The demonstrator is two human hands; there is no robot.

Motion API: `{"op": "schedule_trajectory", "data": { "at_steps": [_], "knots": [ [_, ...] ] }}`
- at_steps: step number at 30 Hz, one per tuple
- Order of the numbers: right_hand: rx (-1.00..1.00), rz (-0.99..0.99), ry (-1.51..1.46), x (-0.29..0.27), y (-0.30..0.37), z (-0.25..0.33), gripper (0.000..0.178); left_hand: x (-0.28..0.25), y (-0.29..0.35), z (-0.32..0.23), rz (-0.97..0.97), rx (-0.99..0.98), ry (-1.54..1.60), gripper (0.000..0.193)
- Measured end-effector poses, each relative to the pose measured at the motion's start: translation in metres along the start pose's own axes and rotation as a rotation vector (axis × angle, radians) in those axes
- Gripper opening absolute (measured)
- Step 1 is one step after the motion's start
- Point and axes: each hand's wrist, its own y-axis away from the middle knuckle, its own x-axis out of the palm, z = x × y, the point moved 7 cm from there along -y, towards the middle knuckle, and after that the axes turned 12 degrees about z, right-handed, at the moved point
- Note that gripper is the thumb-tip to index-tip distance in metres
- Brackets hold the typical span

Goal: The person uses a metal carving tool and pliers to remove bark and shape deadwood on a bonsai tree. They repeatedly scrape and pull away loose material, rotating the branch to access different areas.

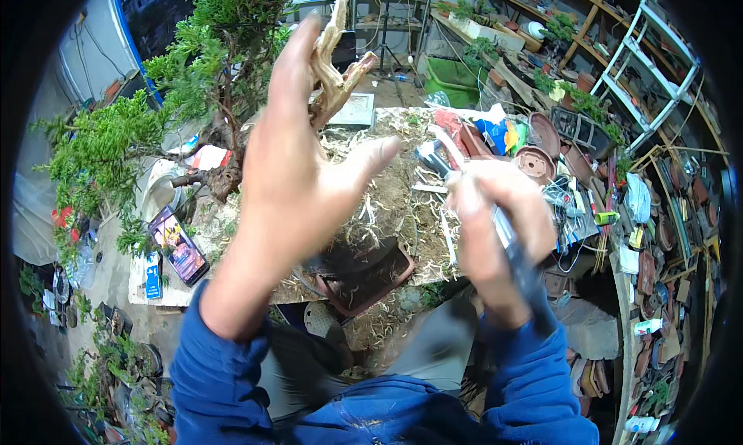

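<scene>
Right hand: I have it closed around a slim dark-handled tool with a silvery shank, thumb and fingers pinched near the front. Handle is blurred. Tool sits on the right, over the near edge of the bench; long axis diagonal, butt end down-right by the wrist, front end up-left. A pale curved strip shows past the fingertips; I can't tell if it's part of the tool.

Left hand: spread wide, fingers up, thumb out to the right, no hold that I can see. Just beside it, a pale, twisted deadwood branch: long axis near vertical, top tipped slightly right, short stub pointing right. Contact with the fingers: can't tell.

Below, between the hands: reddish-brown rectangular pot. Pale curled wood shavings litter the bench. Left: green-leaved conifer, black smartphone with lit screen. Far right: light-blue metal ladder.
</scene>
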Motion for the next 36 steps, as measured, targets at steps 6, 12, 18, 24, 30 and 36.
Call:
{"op": "schedule_trajectory", "data": {
  "at_steps": [6,12,18,24,30,36],
  "knots": [
    [-0.252,0.06,0.012,0.037,0.072,0.074,0.02,0.044,0.112,-0.042,-0.002,-0.221,0.645,0.061],
    [-0.065,0.163,0.011,0.06,0.112,0.048,0.021,0.072,0.131,-0.007,-0.038,-0.632,0.863,0.058],
    [0.971,0.512,0.655,-0.021,0.193,-0.135,0.049,0.089,0.116,0.025,-0.073,-0.636,0.718,0.032],
    [0.898,0.891,0.724,-0.004,0.222,-0.171,0.039,0.085,0.113,0.038,0.084,-0.632,0.617,0.032],
    [0.72,0.506,0.55,-0.007,0.174,-0.148,0.026,0.069,0.11,0.02,0.001,-0.303,0.134,0.025],
    [1.095,0.586,-0.065,0.012,0.194,-0.15,0.032,0.073,0.12,0.025,0.061,-0.289,-0.012,0.031]
  ]
}}
